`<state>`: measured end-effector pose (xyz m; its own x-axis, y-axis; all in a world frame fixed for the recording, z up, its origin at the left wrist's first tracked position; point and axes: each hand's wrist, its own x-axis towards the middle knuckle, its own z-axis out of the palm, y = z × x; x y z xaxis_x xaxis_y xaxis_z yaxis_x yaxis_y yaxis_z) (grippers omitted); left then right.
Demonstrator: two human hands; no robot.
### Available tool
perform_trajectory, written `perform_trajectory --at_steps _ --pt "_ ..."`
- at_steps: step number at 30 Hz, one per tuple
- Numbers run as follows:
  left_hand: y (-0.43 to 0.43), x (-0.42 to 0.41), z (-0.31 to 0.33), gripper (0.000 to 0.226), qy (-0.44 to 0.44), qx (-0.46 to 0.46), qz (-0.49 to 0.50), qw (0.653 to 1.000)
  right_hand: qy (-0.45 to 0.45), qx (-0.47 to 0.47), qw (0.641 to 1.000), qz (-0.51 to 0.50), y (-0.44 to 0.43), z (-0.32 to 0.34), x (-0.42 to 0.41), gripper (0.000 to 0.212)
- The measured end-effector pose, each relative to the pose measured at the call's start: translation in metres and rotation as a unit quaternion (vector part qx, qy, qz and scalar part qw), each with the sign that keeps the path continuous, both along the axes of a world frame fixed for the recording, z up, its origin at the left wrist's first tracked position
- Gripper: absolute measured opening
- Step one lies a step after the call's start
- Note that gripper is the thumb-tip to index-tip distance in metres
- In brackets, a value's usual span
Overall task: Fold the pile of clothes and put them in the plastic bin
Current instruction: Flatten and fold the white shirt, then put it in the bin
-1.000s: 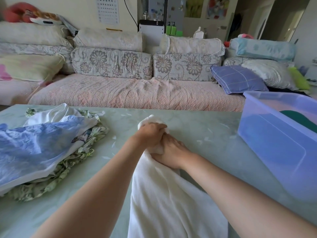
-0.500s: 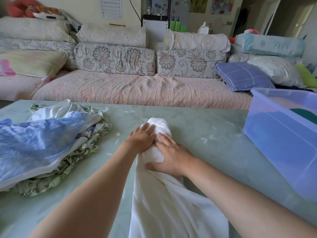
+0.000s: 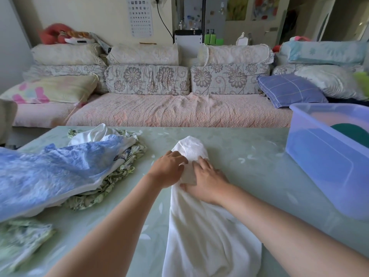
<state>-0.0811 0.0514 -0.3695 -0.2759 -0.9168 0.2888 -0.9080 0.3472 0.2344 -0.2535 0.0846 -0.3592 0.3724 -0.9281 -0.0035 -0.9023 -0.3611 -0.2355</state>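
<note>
Head view shows both hands, left hand [image 3: 169, 168] and right hand [image 3: 205, 181], released flat on the white ribbed knit garment [image 3: 203, 226] mid-counter; I'd smooth outward before folding toward the translucent blue plastic bin [image 3: 323, 162].

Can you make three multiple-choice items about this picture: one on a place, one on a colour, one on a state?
1. Where does the plastic bin stand?
A. on the sofa
B. on the table's right side
C. on the floor

2. What colour is the garment under both hands?
A. white
B. red
C. black

3. How are the hands placed on it?
A. lifted above it
B. flat, pressing it on the table
C. holding it in the air

Answers:
1 B: the bin sits on the green table, right of the hands.
2 A: the white garment lies lengthwise before the person.
3 B: the left hand and the right hand lie open on the cloth.
</note>
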Motion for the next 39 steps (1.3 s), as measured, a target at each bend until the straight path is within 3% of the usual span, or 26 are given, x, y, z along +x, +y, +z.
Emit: perform_trajectory --at_steps 4,9,18,20,22,24,27,30,33,36,39 --pt "0.048 0.000 0.005 0.042 0.028 0.014 0.022 0.999 0.066 0.038 0.997 0.031 0.035 -0.007 0.000 0.114" --pt "0.089 -0.012 0.006 0.066 0.039 0.199 0.089 0.975 0.056 0.045 0.997 0.018 0.048 -0.008 -0.001 0.115" --pt "0.087 -0.033 -0.003 0.071 0.104 0.197 0.007 0.975 0.035 0.038 0.999 -0.011 0.016 -0.007 -0.038 0.108" --pt "0.090 -0.041 -0.003 0.067 0.041 0.148 0.017 0.988 -0.016 0.054 0.998 0.016 0.012 -0.008 -0.047 0.114" --pt "0.095 -0.048 -0.003 0.057 -0.025 0.041 0.018 0.999 -0.098 0.083 0.992 0.017 0.014 -0.003 -0.054 0.114" --pt "0.099 -0.053 -0.006 0.045 -0.034 -0.040 -0.014 0.999 -0.148 0.080 0.986 -0.017 0.018 0.006 -0.062 0.102" --pt "0.106 -0.059 -0.010 0.032 -0.023 -0.064 -0.078 0.995 -0.127 0.056 0.989 -0.054 0.028 0.018 -0.073 0.076" --pt "0.120 -0.065 -0.018 0.054 -0.058 0.017 -0.105 0.993 -0.087 0.095 0.988 -0.081 0.042 0.023 -0.083 0.051" --pt "0.133 -0.069 -0.024 0.080 -0.114 0.122 -0.110 0.980 -0.049 0.163 0.981 -0.092 0.058 0.028 -0.092 0.045" --pt "0.145 -0.078 -0.020 0.086 -0.169 0.186 -0.122 0.960 0.000 0.167 0.980 -0.105 0.071 0.030 -0.102 0.047" --pt "0.156 -0.084 -0.013 0.085 -0.158 0.227 -0.124 0.953 0.023 0.135 0.984 -0.117 0.078 0.032 -0.108 0.042"
